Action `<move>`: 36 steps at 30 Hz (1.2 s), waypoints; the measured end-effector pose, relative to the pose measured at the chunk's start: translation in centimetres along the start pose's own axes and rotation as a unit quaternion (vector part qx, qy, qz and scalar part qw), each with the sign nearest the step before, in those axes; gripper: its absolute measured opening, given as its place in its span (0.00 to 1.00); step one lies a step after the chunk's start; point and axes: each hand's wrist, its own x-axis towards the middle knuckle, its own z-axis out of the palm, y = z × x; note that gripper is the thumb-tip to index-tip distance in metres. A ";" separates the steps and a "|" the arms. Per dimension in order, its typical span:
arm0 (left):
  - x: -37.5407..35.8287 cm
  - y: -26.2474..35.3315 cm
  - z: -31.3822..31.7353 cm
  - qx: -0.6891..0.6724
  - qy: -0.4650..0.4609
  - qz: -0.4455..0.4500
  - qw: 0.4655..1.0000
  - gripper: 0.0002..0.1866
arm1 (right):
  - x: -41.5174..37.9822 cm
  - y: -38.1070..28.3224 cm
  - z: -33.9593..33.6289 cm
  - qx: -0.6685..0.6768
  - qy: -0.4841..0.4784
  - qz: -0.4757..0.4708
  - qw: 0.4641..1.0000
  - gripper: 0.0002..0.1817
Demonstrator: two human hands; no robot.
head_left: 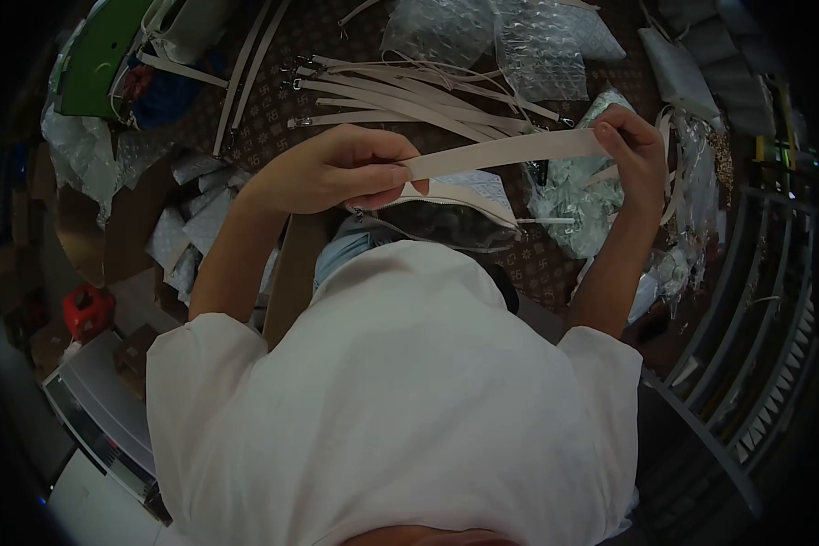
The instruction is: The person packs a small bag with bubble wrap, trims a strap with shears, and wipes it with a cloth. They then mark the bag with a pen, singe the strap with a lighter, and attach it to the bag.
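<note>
A flat beige bag strap [510, 153] is stretched between my two hands above the table. My left hand [341, 168] pinches its left end between thumb and fingers. At the other end, my right hand [630, 150] grips the strap with the thumb on its face. Just below, close to my body, lies a pale bag [469, 202] with a zipper along its opening and a dark inside. Beyond my hands, several similar beige straps [400, 96] with metal clasps lie in a loose pile.
Clear plastic wrapping [528, 45] lies at the back, with more crumpled plastic [573, 214] at right. A green item [100, 55] and wrapped packets [200, 205] are at left. A metal rack [737, 318] stands on the right, a red container [88, 311] at lower left.
</note>
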 end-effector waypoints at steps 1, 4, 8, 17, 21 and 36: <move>-0.2 0.1 0.2 -0.021 0.008 -0.007 1.000 0.09 | -0.1 -0.5 0.0 -0.006 0.004 -0.009 1.000 0.05; -0.4 0.0 1.0 -0.037 0.033 0.019 0.999 0.09 | -0.4 -1.7 0.2 -0.016 0.008 -0.033 0.999 0.04; -0.6 0.5 1.3 -0.045 0.045 0.001 0.998 0.09 | -0.8 -2.3 0.2 -0.014 0.006 -0.044 0.999 0.03; -0.2 -1.1 0.3 0.333 0.188 0.095 0.919 0.03 | -1.4 -3.9 0.6 -0.163 -0.086 -0.046 0.982 0.07; 0.5 -1.7 -0.6 0.592 0.318 0.296 0.679 0.13 | -1.6 -3.6 3.0 -0.282 0.004 -0.080 0.956 0.09; -0.8 -0.2 1.8 0.069 0.234 0.180 0.953 0.17 | -2.4 0.6 4.6 -0.449 0.235 -0.256 0.823 0.13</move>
